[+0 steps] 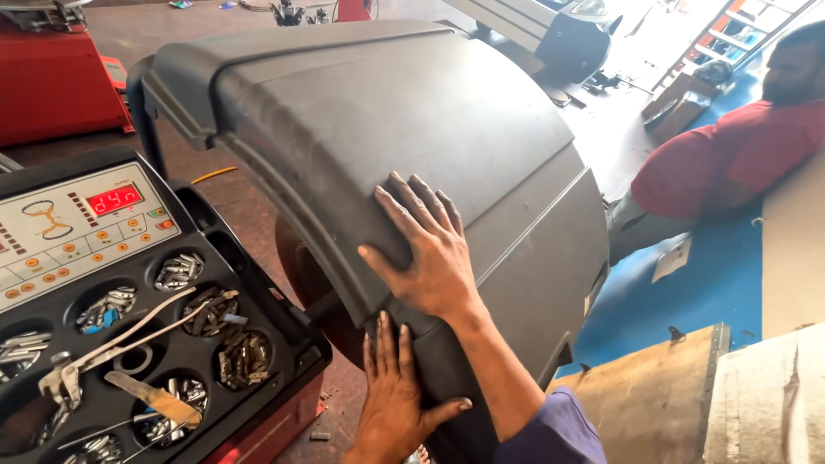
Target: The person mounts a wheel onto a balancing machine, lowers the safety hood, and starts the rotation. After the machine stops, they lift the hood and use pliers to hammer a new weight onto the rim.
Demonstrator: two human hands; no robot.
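Observation:
A large dark grey plastic wheel hood [447,120] of a wheel-balancing machine fills the middle of the view. My right hand [430,253] lies flat on its curved side near the ridge, fingers spread and pointing up. My left hand [394,397] presses flat against the hood's lower edge just below, with its thumb out to the right. Neither hand holds anything. A dark tyre [301,266] shows under the hood, mostly hidden.
At left is the machine's control panel [77,228] with a red display, and a black tray [258,292] with round pockets of metal wheel weights. Pliers [94,357] lie on it. A person in a red shirt [722,159] sits at right. A wooden board [653,387] stands bottom right.

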